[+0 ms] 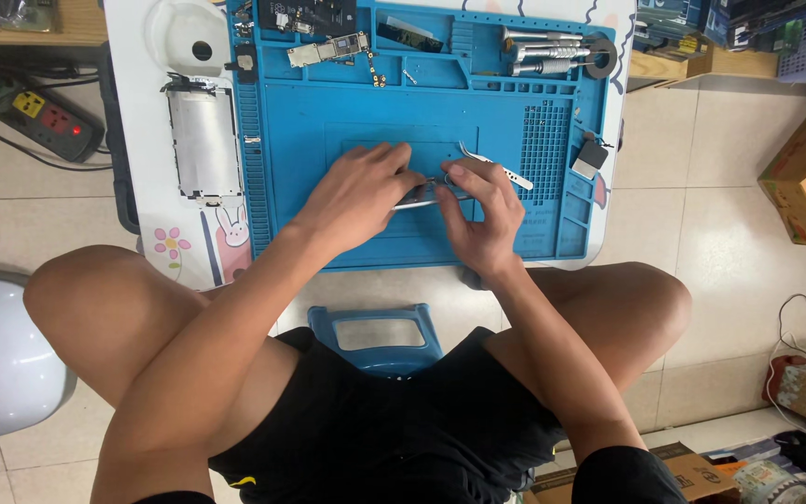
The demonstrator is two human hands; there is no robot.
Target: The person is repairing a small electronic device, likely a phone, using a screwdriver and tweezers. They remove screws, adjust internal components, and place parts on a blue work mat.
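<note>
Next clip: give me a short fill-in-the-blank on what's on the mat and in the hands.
1. Both hands work over a ____ coloured repair mat.
2. The right hand holds metal ____.
3. The power strip lies on the ____.
4. The left hand rests on a small ____-coloured part.

Missing: blue; tweezers; floor; silver

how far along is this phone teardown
Looks done: the screen panel lies off to the side and a circuit board sits at the blue mat's top. In hand: left hand steadies a small metal part; right hand works tweezers. What's left can't be told.
</note>
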